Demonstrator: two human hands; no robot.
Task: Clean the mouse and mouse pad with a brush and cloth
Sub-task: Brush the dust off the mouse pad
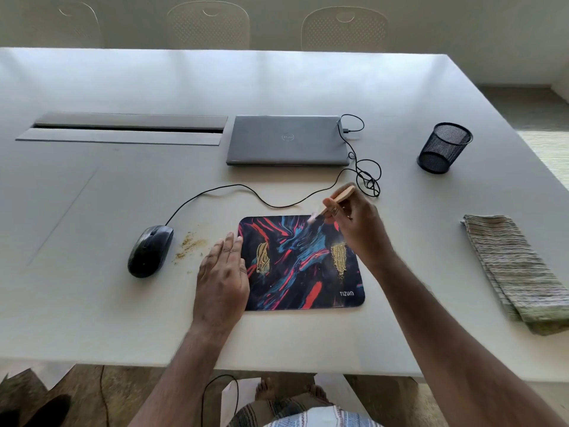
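The left hand (222, 274) is lying flat, fingers straight, pinning the mouse pad (303, 266) (left edge), while the right hand (354, 220) is gripping the brush (334, 201) at frame centre.

A broad pale grey table (92, 303) fills the room, daylight glaring off its far edge; three perforated cream chairs (208, 26) line that edge against a plain wall; brownish speckled floor (77, 396) shows below the near edge.

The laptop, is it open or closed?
Closed. The laptop lies flat on the table, lid down with the logo on top, no screen or keys showing.
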